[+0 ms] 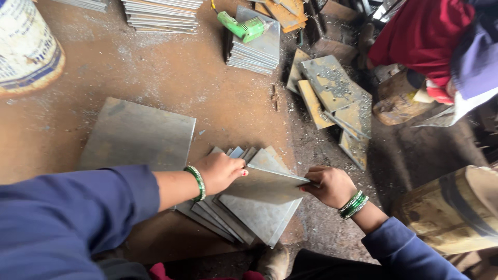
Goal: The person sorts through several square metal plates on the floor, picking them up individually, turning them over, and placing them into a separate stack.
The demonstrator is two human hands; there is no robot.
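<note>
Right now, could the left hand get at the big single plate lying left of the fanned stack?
Probably yes. The left hand rests on the fanned stack, and the big plate lies flat just beside it, with nothing on top and bare floor around it.
</note>
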